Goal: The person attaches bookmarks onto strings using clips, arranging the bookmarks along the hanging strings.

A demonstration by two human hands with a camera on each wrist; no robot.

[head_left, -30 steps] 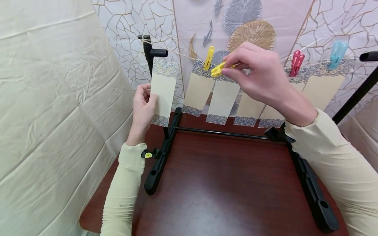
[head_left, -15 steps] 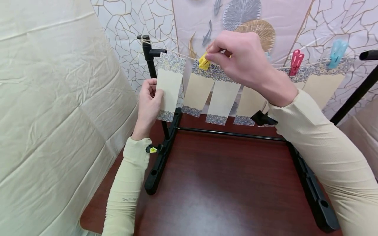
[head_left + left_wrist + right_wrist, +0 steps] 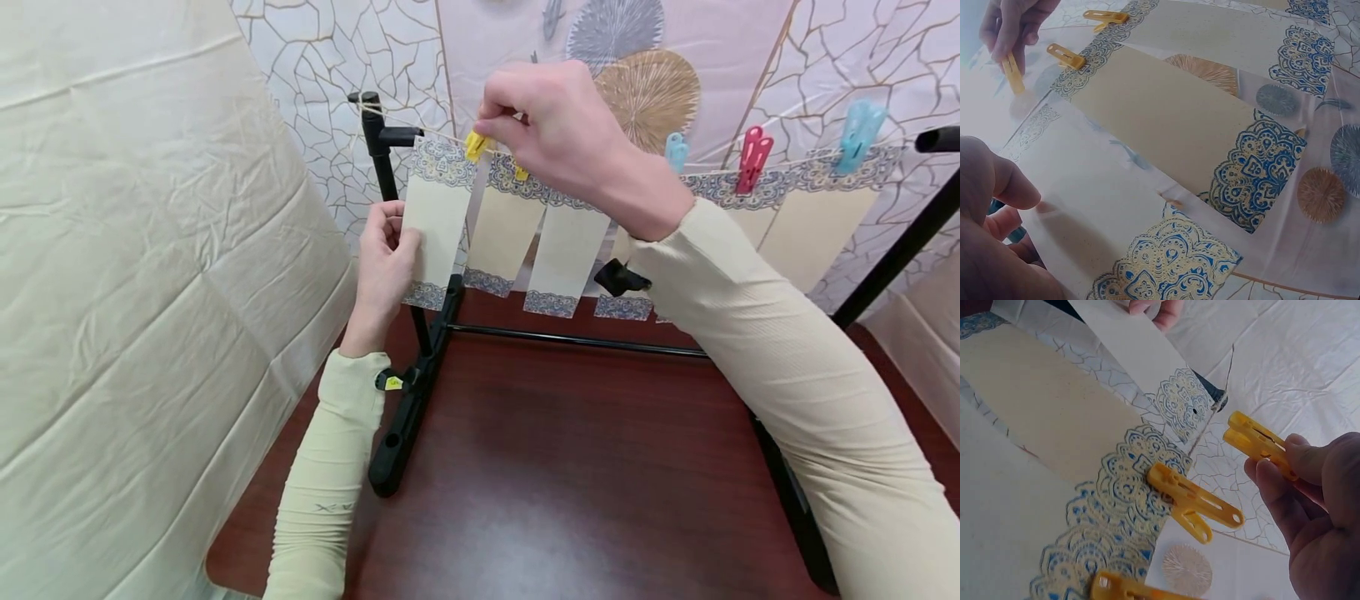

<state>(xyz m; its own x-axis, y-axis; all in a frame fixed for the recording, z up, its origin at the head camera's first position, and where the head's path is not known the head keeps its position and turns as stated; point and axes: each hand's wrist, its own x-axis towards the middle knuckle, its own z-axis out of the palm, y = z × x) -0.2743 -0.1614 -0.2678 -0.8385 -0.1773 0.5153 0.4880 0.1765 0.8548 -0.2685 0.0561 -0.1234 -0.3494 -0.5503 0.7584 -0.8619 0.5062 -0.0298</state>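
Note:
My left hand [image 3: 386,258] pinches the left edge of a white paper card [image 3: 435,212] with blue-and-gold lace borders at top and bottom. The card's top edge lies along the string [image 3: 431,131], near the left post. My right hand [image 3: 555,129] pinches a yellow clothespin [image 3: 475,146] by its handle end, close to that card's upper right corner. In the right wrist view, this clothespin [image 3: 1257,440] is apart from the card [image 3: 1141,347] and the string. A neighbouring beige card [image 3: 1054,394] hangs from the string under another yellow clothespin [image 3: 1191,497].
Several more bordered cards hang further right, with a red clothespin [image 3: 753,160] and blue clothespins [image 3: 860,137] on the string. A black stand [image 3: 408,400] carries the string over a dark red-brown table [image 3: 525,467]. Pale cloth [image 3: 165,250] drapes at the left.
My right hand has moved left along the string with the yellow clothespin, from the hanging cards to the white card. My left hand has shifted the white card slightly right and up.

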